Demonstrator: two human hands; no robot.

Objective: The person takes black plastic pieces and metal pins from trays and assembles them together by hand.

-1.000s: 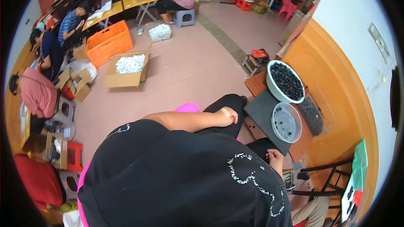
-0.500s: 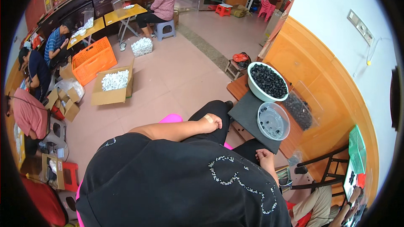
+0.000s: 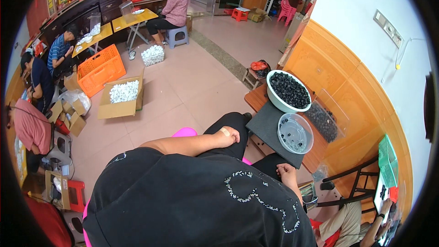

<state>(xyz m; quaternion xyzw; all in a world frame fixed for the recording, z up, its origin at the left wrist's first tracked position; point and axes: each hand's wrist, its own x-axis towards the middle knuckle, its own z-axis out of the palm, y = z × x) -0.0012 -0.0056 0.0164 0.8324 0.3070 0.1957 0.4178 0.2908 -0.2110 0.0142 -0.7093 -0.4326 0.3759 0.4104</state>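
My left hand [image 3: 228, 136] rests on my left thigh, its fingers curled into a loose fist, with a light patch stuck on its back. Curled closed as well, my right hand [image 3: 286, 173] lies on my other thigh near the corner of a dark board [image 3: 266, 131]. Whatever either hand may hold is hidden by the fingers. On the board stands a clear round tub [image 3: 282, 146] with a few small black parts inside. Behind it, a pale green basin [image 3: 273, 96] is heaped with black parts [image 3: 289, 89]. Beside these sits a clear box of black pieces [image 3: 323, 122].
A brown wooden table [image 3: 315, 158] carries the board, against an orange wood-panelled wall [image 3: 352, 91]. Across the floor are a carton of white parts [image 3: 118, 112] and an orange crate [image 3: 101, 69]. Several people sit working at left; another person's arm [image 3: 375, 228] shows at lower right.
The view has shifted slightly, so the basin, tub and wall sit a little further left. Both my hands keep their curled shape on my thighs.
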